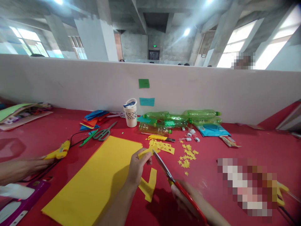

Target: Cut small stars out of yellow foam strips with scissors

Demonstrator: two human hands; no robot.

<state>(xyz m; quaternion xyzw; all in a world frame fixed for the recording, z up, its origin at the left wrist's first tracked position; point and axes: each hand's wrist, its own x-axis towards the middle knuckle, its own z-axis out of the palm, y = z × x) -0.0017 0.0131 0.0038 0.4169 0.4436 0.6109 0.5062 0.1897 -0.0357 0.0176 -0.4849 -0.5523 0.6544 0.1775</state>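
My left hand (138, 163) pinches a small piece of yellow paper (144, 152) above the red table. In my right hand (185, 196) is a pair of red-handled scissors (168, 172), its blades pointing up and left, with the tip at the paper's edge. Whether the blades touch the paper I cannot tell. Below the left hand lie yellow paper strips (152, 183). Yellow sheets (101, 175) spread out to the left. Just beyond the hands are strips with star-shaped holes (164, 147), and small yellow paper stars (187, 157) lie scattered to the right.
Green plastic bottles (199, 113) lie along the white partition (94, 81), beside a white cup (130, 114). A yellow box cutter (157, 138) and grey scissors (103, 134) rest on the table. At the left edge, another person's hand (35, 168) is by a yellow glue gun (61, 150).
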